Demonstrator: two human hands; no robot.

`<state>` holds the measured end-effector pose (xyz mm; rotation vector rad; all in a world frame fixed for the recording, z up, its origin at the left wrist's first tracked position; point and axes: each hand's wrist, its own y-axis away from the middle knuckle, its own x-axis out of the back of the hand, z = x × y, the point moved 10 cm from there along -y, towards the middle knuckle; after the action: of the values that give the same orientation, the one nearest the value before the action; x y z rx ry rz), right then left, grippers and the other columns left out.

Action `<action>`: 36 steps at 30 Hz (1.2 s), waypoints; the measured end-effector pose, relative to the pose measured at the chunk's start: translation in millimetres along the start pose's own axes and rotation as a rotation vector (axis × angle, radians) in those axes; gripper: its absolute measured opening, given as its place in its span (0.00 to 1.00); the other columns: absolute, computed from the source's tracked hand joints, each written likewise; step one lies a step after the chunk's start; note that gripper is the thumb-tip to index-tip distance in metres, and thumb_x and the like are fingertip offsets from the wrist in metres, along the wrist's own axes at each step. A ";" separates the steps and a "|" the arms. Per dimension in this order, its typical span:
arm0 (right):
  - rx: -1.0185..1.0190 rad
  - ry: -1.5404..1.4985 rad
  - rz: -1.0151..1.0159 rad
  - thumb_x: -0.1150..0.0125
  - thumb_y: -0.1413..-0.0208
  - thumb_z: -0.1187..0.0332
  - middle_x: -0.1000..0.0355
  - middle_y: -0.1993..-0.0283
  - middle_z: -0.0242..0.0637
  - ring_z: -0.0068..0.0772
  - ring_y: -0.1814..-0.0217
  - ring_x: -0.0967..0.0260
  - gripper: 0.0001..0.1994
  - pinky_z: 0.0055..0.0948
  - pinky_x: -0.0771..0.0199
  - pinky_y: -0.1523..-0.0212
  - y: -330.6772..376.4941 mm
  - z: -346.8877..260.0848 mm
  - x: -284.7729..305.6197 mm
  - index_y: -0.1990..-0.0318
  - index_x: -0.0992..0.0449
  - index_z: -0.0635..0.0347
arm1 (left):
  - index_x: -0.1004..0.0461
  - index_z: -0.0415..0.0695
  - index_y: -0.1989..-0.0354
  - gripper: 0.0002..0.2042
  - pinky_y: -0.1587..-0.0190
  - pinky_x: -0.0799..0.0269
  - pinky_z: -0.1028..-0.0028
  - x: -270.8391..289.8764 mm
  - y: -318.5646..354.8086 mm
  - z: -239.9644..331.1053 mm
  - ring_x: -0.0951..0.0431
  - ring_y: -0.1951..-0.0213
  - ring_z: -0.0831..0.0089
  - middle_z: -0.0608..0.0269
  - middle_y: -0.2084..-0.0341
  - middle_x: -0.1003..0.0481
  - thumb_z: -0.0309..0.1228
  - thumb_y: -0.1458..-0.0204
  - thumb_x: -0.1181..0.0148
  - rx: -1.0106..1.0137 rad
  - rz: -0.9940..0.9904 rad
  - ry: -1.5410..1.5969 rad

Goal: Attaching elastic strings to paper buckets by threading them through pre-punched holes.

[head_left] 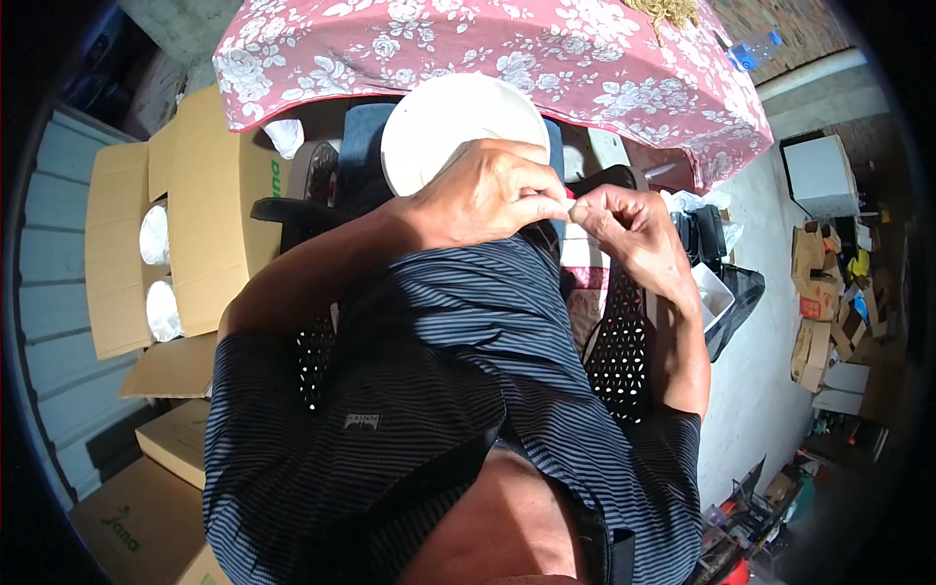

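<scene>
Over the person's lap, both hands meet just in front of a white round plate [444,127]. That plate sits tilted against the knees, below the edge of a table draped in a pink floral cloth [546,54]. The left hand [483,195] curls closed, its fingertips pinched together at a small pale object [575,208], too small to identify. The right hand [634,229] pinches the same small piece from the other side, thumb and forefinger pressed together on it, so the two hands touch at that point. Both forearms come up across a dark striped shirt [439,390]. To the left, an open cardboard box [195,214] holds stacks of white plates [156,273] seen edge-on, with more closed cartons [146,517] below it. On the right, a white box [821,175] stands on the concrete floor, well apart from the hands, with crumpled cardboard scraps [824,302] beyond.
</scene>
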<state>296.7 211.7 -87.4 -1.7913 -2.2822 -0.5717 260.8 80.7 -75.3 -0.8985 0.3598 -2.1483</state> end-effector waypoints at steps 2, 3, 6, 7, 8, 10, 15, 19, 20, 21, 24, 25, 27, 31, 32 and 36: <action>0.003 0.079 -0.135 0.38 0.33 0.67 0.30 0.72 0.21 0.11 0.72 0.42 0.11 0.21 0.43 0.73 4.4 2.3 -1.5 0.64 0.20 0.66 | 0.19 0.42 0.70 0.05 0.55 0.26 0.66 -5.0 1.7 6.3 0.24 0.55 0.66 0.60 0.58 0.22 0.29 0.49 0.30 -0.065 -0.061 -0.061; 0.011 0.079 -0.195 0.38 0.33 0.67 0.30 0.72 0.21 0.11 0.72 0.42 0.11 0.21 0.43 0.73 8.7 -3.2 -3.0 0.64 0.20 0.66 | 0.18 0.42 0.70 0.04 0.52 0.26 0.66 -3.8 3.1 14.1 0.24 0.53 0.65 0.59 0.56 0.23 0.28 0.48 0.30 -0.132 -0.047 -0.090; 0.101 -0.089 -0.176 0.39 0.32 0.66 0.31 0.74 0.23 0.10 0.73 0.42 0.10 0.19 0.43 0.73 18.0 -5.4 24.0 0.64 0.21 0.64 | 0.18 0.40 0.69 0.04 0.50 0.24 0.66 -5.5 5.0 22.2 0.23 0.51 0.64 0.57 0.53 0.24 0.27 0.48 0.32 -0.213 -0.053 -0.140; 0.172 -0.207 -0.061 0.38 0.33 0.62 0.30 0.74 0.23 0.11 0.75 0.40 0.11 0.20 0.44 0.77 20.3 -9.4 38.4 0.64 0.22 0.61 | 0.18 0.38 0.69 0.04 0.51 0.22 0.67 -6.7 4.2 23.1 0.21 0.52 0.64 0.56 0.52 0.24 0.26 0.48 0.32 -0.225 -0.069 -0.158; 0.239 -0.357 -0.014 0.38 0.34 0.59 0.32 0.75 0.26 0.14 0.79 0.42 0.15 0.22 0.46 0.81 20.9 -5.0 52.3 0.66 0.24 0.62 | 0.19 0.36 0.68 0.04 0.51 0.20 0.67 -7.4 3.7 24.0 0.20 0.53 0.63 0.55 0.52 0.25 0.25 0.48 0.33 -0.237 -0.085 -0.176; 0.319 -0.564 -0.046 0.36 0.35 0.57 0.44 0.80 0.25 0.15 0.85 0.54 0.18 0.21 0.54 0.86 19.2 -5.1 60.1 0.70 0.33 0.60 | 0.19 0.35 0.68 0.04 0.53 0.18 0.68 -2.6 2.5 27.5 0.19 0.55 0.63 0.53 0.52 0.25 0.23 0.48 0.33 -0.270 -0.075 -0.225; 0.408 -0.745 -0.093 0.38 0.33 0.57 0.49 0.82 0.22 0.15 0.85 0.61 0.18 0.21 0.57 0.83 11.8 -8.4 61.2 0.67 0.31 0.63 | 0.23 0.33 0.61 0.07 0.57 0.16 0.68 14.3 0.8 30.7 0.17 0.60 0.60 0.50 0.52 0.26 0.18 0.48 0.37 -0.205 -0.086 -0.220; 0.313 -0.549 0.115 0.41 0.31 0.60 0.45 0.80 0.22 0.13 0.83 0.55 0.14 0.20 0.53 0.81 5.0 -6.2 74.2 0.65 0.29 0.63 | 0.25 0.36 0.56 0.09 0.59 0.20 0.66 33.6 3.1 17.0 0.17 0.60 0.58 0.51 0.67 0.21 0.17 0.45 0.40 -0.157 -0.148 -0.108; 0.261 -0.438 0.161 0.41 0.31 0.61 0.43 0.79 0.22 0.13 0.83 0.54 0.14 0.20 0.51 0.81 2.0 3.1 78.9 0.63 0.27 0.63 | 0.25 0.36 0.54 0.11 0.58 0.20 0.66 36.5 5.4 10.0 0.17 0.60 0.58 0.51 0.66 0.20 0.18 0.46 0.39 -0.136 -0.148 -0.160; 0.204 -0.296 0.147 0.40 0.32 0.63 0.38 0.76 0.20 0.13 0.82 0.49 0.10 0.20 0.47 0.80 -0.4 13.2 79.3 0.57 0.23 0.62 | 0.25 0.36 0.52 0.13 0.57 0.21 0.66 41.0 7.6 4.6 0.18 0.61 0.58 0.51 0.65 0.19 0.18 0.46 0.39 -0.115 -0.148 -0.212; 0.155 -0.030 -0.010 0.30 0.45 0.78 0.49 0.74 0.17 0.14 0.72 0.51 0.23 0.18 0.44 0.68 -4.8 17.7 42.5 0.40 0.23 0.58 | 0.25 0.38 0.53 0.12 0.52 0.24 0.60 49.5 12.1 8.1 0.19 0.58 0.52 0.50 0.67 0.20 0.21 0.45 0.38 -0.178 -0.267 -0.271; 0.187 0.175 -0.055 0.27 0.46 0.75 0.47 0.74 0.20 0.16 0.72 0.51 0.26 0.22 0.43 0.70 -6.6 9.6 26.7 0.39 0.24 0.58 | 0.24 0.39 0.53 0.13 0.50 0.24 0.60 50.2 17.6 7.3 0.19 0.56 0.52 0.51 0.63 0.20 0.18 0.47 0.38 -0.197 -0.353 -0.325; 0.194 0.440 -0.050 0.26 0.45 0.68 0.36 0.78 0.35 0.22 0.77 0.42 0.18 0.28 0.37 0.74 -13.3 5.2 4.9 0.48 0.20 0.61 | 0.24 0.39 0.53 0.13 0.49 0.24 0.60 67.9 27.0 7.6 0.19 0.55 0.52 0.51 0.61 0.20 0.16 0.48 0.40 -0.244 -0.362 -0.274; 0.371 0.531 0.045 0.31 0.41 0.67 0.23 0.76 0.47 0.43 0.78 0.22 0.08 0.38 0.26 0.75 -11.2 -36.3 -32.7 0.61 0.21 0.61 | 0.24 0.41 0.47 0.18 0.45 0.23 0.61 85.1 24.3 -14.2 0.18 0.51 0.54 0.49 0.59 0.20 0.15 0.47 0.43 0.082 -0.376 -0.116; 0.446 0.556 0.071 0.33 0.40 0.67 0.23 0.76 0.47 0.46 0.77 0.22 0.07 0.40 0.24 0.76 -12.4 -44.8 -45.6 0.62 0.22 0.60 | 0.25 0.42 0.44 0.18 0.48 0.22 0.61 87.9 20.3 -19.4 0.19 0.50 0.53 0.47 0.56 0.20 0.21 0.45 0.40 0.141 -0.305 0.003; 0.516 0.688 0.041 0.34 0.39 0.64 0.26 0.79 0.49 0.56 0.78 0.26 0.09 0.48 0.28 0.76 -28.3 -58.9 -100.7 0.61 0.21 0.60 | 0.29 0.36 0.45 0.16 0.52 0.21 0.68 48.5 9.4 -44.3 0.16 0.54 0.64 0.49 0.56 0.18 0.31 0.37 0.40 0.413 -0.180 0.189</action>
<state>289.8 92.3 -76.8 -1.1544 -1.7057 -0.4419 212.6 36.9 -88.1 -0.5103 -0.0798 -2.3601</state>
